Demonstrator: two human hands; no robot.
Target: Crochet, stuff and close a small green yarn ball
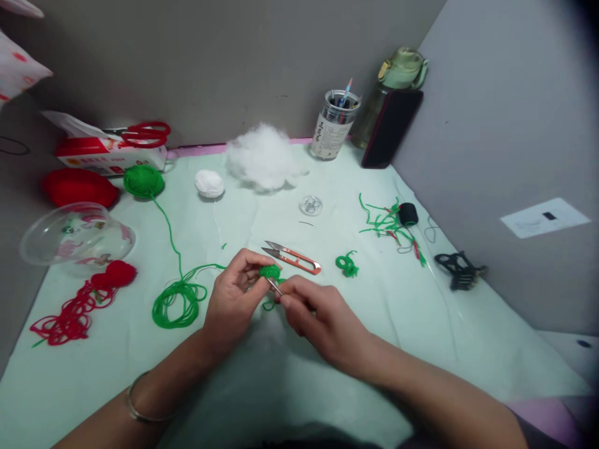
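My left hand [233, 298] pinches a small green crocheted piece [270, 272] just above the pale green table cover [421, 324]. My right hand [318, 315] grips a thin metal crochet hook [276, 287] whose tip pokes into that piece. Green yarn runs from the piece to a loose coil [176, 304] at the left and on to a green yarn ball [143, 181]. Orange-handled thread snips [292, 256] lie just beyond my hands. A small green crocheted bit [347, 264] lies to their right.
Red yarn tangle [70, 315] and a red crocheted piece [119, 273] lie at the left by a clear plastic bowl [75, 237]. White stuffing [264, 156], pen jar [333, 125], phone [390, 128], bottle, tissue box with red scissors [140, 134], green scraps [388, 224], black clip [458, 269].
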